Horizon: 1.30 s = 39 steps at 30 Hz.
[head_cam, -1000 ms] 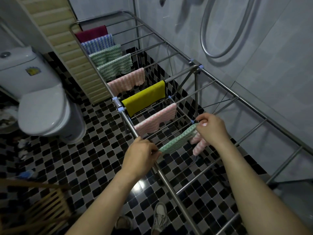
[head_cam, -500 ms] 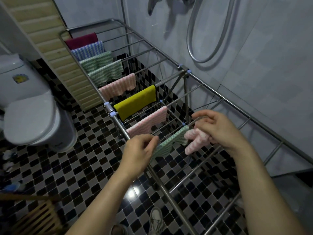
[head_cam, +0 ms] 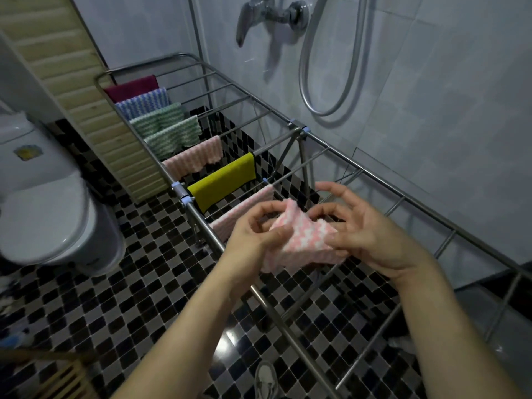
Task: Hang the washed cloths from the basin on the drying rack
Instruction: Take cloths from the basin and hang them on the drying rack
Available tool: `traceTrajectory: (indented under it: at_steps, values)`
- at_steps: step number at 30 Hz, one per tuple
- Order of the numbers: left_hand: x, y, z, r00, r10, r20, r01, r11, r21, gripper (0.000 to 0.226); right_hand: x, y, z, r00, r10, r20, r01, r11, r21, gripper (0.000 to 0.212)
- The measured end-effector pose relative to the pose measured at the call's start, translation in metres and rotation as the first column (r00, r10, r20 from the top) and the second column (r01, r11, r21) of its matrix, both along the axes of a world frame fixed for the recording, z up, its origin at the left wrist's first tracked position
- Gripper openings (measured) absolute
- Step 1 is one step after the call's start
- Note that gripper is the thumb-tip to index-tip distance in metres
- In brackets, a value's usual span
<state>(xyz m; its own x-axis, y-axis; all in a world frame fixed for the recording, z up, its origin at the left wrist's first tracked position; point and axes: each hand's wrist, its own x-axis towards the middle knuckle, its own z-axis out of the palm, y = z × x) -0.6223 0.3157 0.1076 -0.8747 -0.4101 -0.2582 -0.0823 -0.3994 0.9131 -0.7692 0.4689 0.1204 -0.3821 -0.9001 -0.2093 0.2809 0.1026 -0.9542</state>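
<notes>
Left hand (head_cam: 259, 230) and right hand (head_cam: 362, 228) each pinch an edge of the pink-and-white cloth (head_cam: 299, 244), held bunched between them just above the drying rack (head_cam: 339, 152) rails (not yet draped). Judged light, limp, probably damp and clingy. Best hold: two adjacent corners, pulled taut before lowering over a free rail. Beyond: hung pink cloth (head_cam: 244, 211), yellow cloth (head_cam: 224, 184), more behind.

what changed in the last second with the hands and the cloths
The left hand let go of the green cloth it was laying on a rail and moved over to the pink and white cloth, which the right hand raised from below. Both now pinch it above the drying rack. The green cloth is hidden. The hung cloths, like the yellow cloth, stayed put.
</notes>
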Motion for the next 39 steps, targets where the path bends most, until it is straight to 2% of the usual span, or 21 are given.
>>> traceTrajectory:
  at_steps: [3,4,6,9,11,13,15,17,18,20,23,25,28,31,33,35,37,39]
  values:
    - [-0.003,0.002,0.017,0.997,-0.069,-0.041,0.060,0.980,-0.187,0.023,-0.001,0.004,0.014,0.974,0.179,-0.136,-0.166,0.981,0.105,0.093]
    - [-0.004,0.003,0.021,0.994,-0.097,-0.050,0.082,0.966,-0.246,0.022,0.000,0.004,0.018,0.954,0.245,-0.170,-0.225,0.966,0.130,0.091]
    - [-0.006,0.007,0.028,0.987,-0.145,-0.067,0.117,0.942,-0.315,0.022,0.002,0.000,0.025,0.916,0.315,-0.249,-0.274,0.944,0.186,0.071]
    - [-0.005,0.014,0.038,0.981,-0.153,-0.122,0.104,0.936,-0.337,0.022,0.003,0.000,0.030,0.869,0.335,-0.365,-0.238,0.928,0.286,0.032]
    - [-0.004,0.016,0.044,0.979,-0.087,-0.184,0.021,0.943,-0.333,0.021,0.000,0.002,0.026,0.839,0.380,-0.390,-0.238,0.900,0.365,0.025]
    - [-0.003,0.018,0.047,0.969,-0.020,-0.247,-0.061,0.946,-0.318,0.022,-0.004,0.011,0.022,0.809,0.421,-0.411,-0.229,0.869,0.439,0.009]
    - [-0.001,0.021,0.048,0.959,0.027,-0.283,-0.115,0.947,-0.299,0.024,-0.011,0.024,0.021,0.799,0.385,-0.463,-0.154,0.874,0.461,0.007]
    - [0.002,0.022,0.046,0.957,0.077,-0.280,-0.153,0.954,-0.259,0.024,-0.019,0.039,0.020,0.867,0.240,-0.436,-0.070,0.926,0.370,0.011]
    - [0.003,0.025,0.045,0.961,0.092,-0.262,-0.160,0.955,-0.250,0.024,-0.022,0.049,0.021,0.921,0.131,-0.367,-0.021,0.957,0.291,0.015]
    - [0.009,0.026,0.040,0.969,0.105,-0.223,-0.160,0.956,-0.246,0.023,-0.028,0.059,0.024,0.969,-0.017,-0.245,0.061,0.983,0.174,0.018]
    - [0.014,0.036,0.034,0.989,0.017,-0.147,-0.047,0.978,-0.205,0.019,-0.029,0.070,0.035,0.967,-0.102,-0.232,0.136,0.982,0.134,0.017]
    - [0.015,0.041,0.028,0.993,-0.059,-0.105,0.044,0.988,-0.146,0.016,-0.032,0.073,0.034,0.954,-0.129,-0.271,0.180,0.969,0.171,0.015]
    - [0.016,0.043,0.008,0.986,-0.161,0.033,0.165,0.970,-0.180,0.016,-0.037,0.065,0.011,0.910,-0.080,-0.406,0.248,0.891,0.380,0.017]
    - [0.018,0.042,-0.028,0.942,-0.171,0.288,0.266,0.904,-0.335,0.019,-0.036,0.043,-0.029,0.786,0.170,-0.594,0.287,0.751,0.595,0.030]
    - [0.022,0.043,-0.051,0.932,-0.111,0.346,0.245,0.895,-0.373,0.019,-0.031,0.031,-0.054,0.755,0.189,-0.627,0.311,0.740,0.597,0.035]
    - [0.026,0.042,-0.064,0.941,-0.049,0.335,0.188,0.899,-0.395,0.017,-0.025,0.022,-0.070,0.741,0.146,-0.655,0.353,0.745,0.566,0.038]
    - [0.030,0.036,-0.075,0.943,0.002,0.332,0.148,0.891,-0.428,0.019,-0.021,0.011,-0.078,0.710,0.122,-0.694,0.384,0.759,0.526,0.032]
    - [0.032,0.030,-0.084,0.940,0.059,0.336,0.138,0.834,-0.534,0.022,-0.018,0.000,-0.080,0.659,0.099,-0.746,0.427,0.767,0.479,0.027]
